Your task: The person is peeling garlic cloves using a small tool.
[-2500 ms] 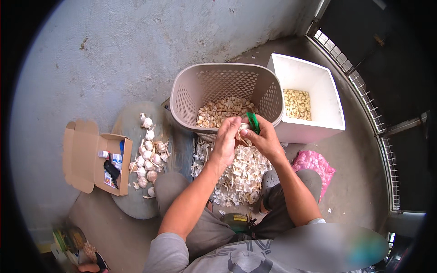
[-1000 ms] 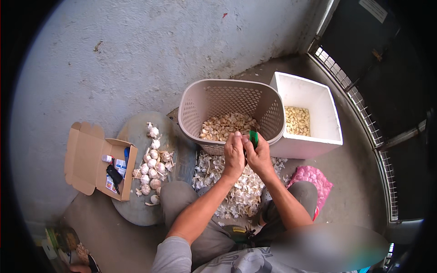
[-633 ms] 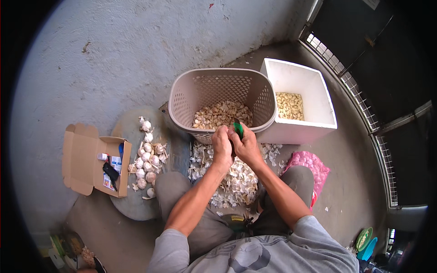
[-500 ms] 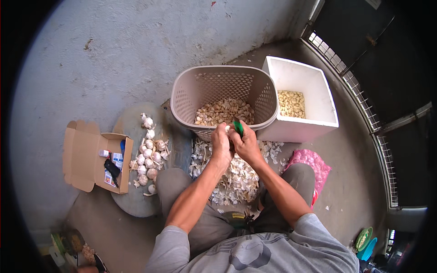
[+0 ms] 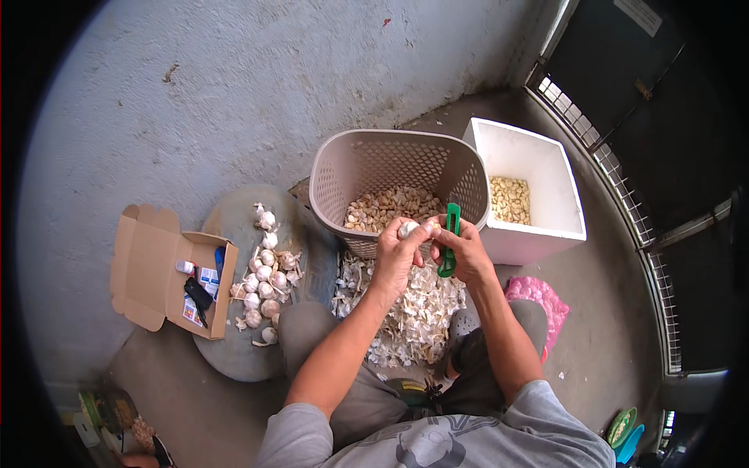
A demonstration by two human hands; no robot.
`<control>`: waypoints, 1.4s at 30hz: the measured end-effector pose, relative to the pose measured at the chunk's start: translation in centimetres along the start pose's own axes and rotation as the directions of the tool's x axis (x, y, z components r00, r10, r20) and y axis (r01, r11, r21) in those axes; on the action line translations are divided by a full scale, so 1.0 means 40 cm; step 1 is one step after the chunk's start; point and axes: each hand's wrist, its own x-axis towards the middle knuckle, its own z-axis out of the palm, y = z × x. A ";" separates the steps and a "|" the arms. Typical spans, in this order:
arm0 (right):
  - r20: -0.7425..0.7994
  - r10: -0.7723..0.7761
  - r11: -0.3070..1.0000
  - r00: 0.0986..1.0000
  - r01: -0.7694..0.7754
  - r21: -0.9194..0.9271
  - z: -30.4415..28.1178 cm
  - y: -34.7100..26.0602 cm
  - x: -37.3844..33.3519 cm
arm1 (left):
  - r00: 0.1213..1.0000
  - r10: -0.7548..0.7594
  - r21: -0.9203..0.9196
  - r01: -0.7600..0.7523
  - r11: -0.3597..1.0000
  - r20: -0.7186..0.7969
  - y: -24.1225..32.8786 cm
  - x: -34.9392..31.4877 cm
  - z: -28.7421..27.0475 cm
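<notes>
In front of the slatted basket, my left hand (image 5: 395, 255) is closed around a whitish garlic bulb (image 5: 407, 228), partly covered by the fingers. Close beside it, my right hand (image 5: 473, 255) grips a green utility knife (image 5: 448, 263), held nearly upright. The fingertips of both hands almost meet at a small pale piece of garlic (image 5: 434, 224). Whether the knife's blade is out I cannot tell. Below the hands lies a heap of papery garlic skins (image 5: 409, 312). Behind them, the grey-brown plastic basket (image 5: 326, 191) holds many unpeeled-looking cloves (image 5: 390, 209).
A white foam box (image 5: 538, 243) with pale peeled cloves (image 5: 509, 199) stands right of the basket. Whole garlic bulbs (image 5: 265, 273) lie on a round grey surface (image 5: 226, 363) at left, beside an open cardboard box (image 5: 140, 269). A pink mesh bag (image 5: 550, 300) lies by my right knee.
The right hand has drawn slightly away from the left, and the green knife has turned upright into fuller view. The garlic bulb shows more in the left hand. The whole view has shifted slightly.
</notes>
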 end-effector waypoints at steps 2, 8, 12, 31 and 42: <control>0.005 -0.031 0.997 1.000 0.031 -0.074 0.007 -0.010 -0.001 | 1.000 0.011 0.076 -0.011 0.997 -0.002 0.004 -0.005 -0.009; 0.078 -0.041 0.967 0.996 0.059 -0.248 0.009 -0.056 -0.009 | 0.988 0.052 0.244 -0.087 0.966 0.147 0.038 0.009 -0.020; 0.039 0.003 0.928 0.999 0.012 -0.372 0.001 -0.045 -0.010 | 0.988 0.032 0.148 -0.054 0.987 0.149 0.029 0.012 -0.025; -0.013 -0.270 0.883 0.963 0.242 -0.402 0.056 -0.039 -0.031 | 0.993 -0.034 -0.170 0.054 0.984 0.116 0.052 -0.020 0.005; -0.004 -0.134 0.929 0.991 0.124 -0.348 0.054 -0.034 -0.021 | 1.000 0.020 -0.137 -0.020 0.990 -0.003 0.026 -0.011 0.003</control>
